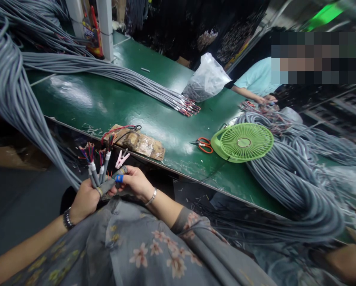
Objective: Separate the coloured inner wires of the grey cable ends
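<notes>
Left hand [84, 200] - grip clamped round a handful of grey cable ends [96, 172]. They stand upright and fanned, with the stripped coloured wires on top, probably so the tips stay apart and in plain sight. Right hand [136, 182] - grip closed, fingertips pinching a short grey blue-banded piece [119, 177] that runs across from the left fist. Cannot tell whether it is a tool or another cable end. Both hands sit low over the lap, just short of the counter [85, 101] edge and close to the body, which looks like it steadies the fine work.

The held cables trail up and left into a thick hanging cable bundle [8, 83], so the weight hangs off to the side rather than on the hands. A pink clip [122, 159] pokes up just beyond the fingers. Past it, at the counter edge, lies a taped cardboard block [142, 143] with a red wire looped over it, within easy reach.

Further out are orange scissors [204, 145] beside a green fan [243, 142], which lies face up against a big cable coil [299, 190]. A laid-out bunch of cables [112, 73] crosses the counter with all its ends lined up one way. A clear plastic bag [206, 77] sits near those ends. On the far side, a co-worker's hand [264, 98] is on more wire ends.
</notes>
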Action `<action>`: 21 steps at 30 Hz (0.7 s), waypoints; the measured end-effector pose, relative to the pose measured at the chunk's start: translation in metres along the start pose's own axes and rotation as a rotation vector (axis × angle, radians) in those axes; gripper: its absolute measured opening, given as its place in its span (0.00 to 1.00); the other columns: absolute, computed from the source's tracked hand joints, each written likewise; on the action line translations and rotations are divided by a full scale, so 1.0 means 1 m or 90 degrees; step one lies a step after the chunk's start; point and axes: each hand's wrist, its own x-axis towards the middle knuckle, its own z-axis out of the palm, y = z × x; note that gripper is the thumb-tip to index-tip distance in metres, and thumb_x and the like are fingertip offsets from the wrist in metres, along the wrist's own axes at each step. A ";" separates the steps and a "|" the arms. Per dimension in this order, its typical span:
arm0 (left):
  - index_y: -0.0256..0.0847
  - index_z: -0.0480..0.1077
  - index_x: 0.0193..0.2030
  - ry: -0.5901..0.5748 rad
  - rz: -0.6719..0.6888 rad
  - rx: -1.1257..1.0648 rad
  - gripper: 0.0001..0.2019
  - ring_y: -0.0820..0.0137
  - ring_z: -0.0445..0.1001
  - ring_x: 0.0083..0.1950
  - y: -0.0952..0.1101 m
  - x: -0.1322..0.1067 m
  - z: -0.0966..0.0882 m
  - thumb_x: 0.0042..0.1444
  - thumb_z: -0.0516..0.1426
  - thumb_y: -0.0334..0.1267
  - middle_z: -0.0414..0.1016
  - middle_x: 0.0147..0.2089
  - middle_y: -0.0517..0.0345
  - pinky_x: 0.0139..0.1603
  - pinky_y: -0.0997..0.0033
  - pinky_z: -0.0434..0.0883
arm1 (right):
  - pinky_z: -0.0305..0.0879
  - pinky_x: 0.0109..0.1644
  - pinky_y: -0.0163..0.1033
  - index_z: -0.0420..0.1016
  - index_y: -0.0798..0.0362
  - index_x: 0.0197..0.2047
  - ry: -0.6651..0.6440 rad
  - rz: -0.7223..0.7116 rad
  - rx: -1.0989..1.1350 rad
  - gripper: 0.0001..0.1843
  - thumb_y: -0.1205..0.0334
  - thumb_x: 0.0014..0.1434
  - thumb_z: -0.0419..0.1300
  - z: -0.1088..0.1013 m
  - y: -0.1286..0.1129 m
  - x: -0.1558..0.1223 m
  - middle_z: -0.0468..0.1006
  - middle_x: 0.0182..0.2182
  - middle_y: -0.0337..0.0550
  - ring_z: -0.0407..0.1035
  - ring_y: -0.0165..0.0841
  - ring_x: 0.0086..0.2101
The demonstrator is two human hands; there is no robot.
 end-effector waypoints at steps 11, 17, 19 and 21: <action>0.43 0.76 0.15 0.076 0.005 -0.123 0.12 0.70 0.69 0.20 0.008 -0.004 0.004 0.32 0.71 0.45 0.75 0.15 0.60 0.24 0.71 0.69 | 0.68 0.31 0.36 0.74 0.53 0.29 -0.022 -0.057 0.078 0.28 0.38 0.43 0.77 -0.006 0.005 0.003 0.75 0.22 0.35 0.64 0.26 0.22; 0.41 0.75 0.16 0.080 -0.051 -0.162 0.12 0.71 0.70 0.19 0.024 -0.005 0.013 0.28 0.71 0.44 0.74 0.15 0.60 0.23 0.72 0.69 | 0.68 0.32 0.34 0.77 0.55 0.34 0.018 -0.004 0.153 0.31 0.31 0.61 0.62 -0.005 -0.004 0.025 0.77 0.28 0.42 0.68 0.28 0.26; 0.41 0.75 0.16 0.089 -0.051 -0.160 0.13 0.70 0.70 0.19 0.024 -0.003 0.016 0.28 0.71 0.44 0.75 0.15 0.60 0.23 0.71 0.70 | 0.68 0.32 0.35 0.78 0.55 0.35 0.012 -0.014 0.174 0.30 0.32 0.60 0.64 0.000 -0.008 0.030 0.78 0.28 0.43 0.69 0.30 0.27; 0.41 0.75 0.16 0.103 -0.052 -0.155 0.13 0.70 0.71 0.20 0.022 0.000 0.018 0.28 0.71 0.44 0.75 0.15 0.60 0.24 0.71 0.70 | 0.68 0.32 0.36 0.78 0.54 0.34 0.017 -0.020 0.197 0.29 0.32 0.59 0.66 0.004 -0.010 0.033 0.78 0.27 0.42 0.69 0.31 0.27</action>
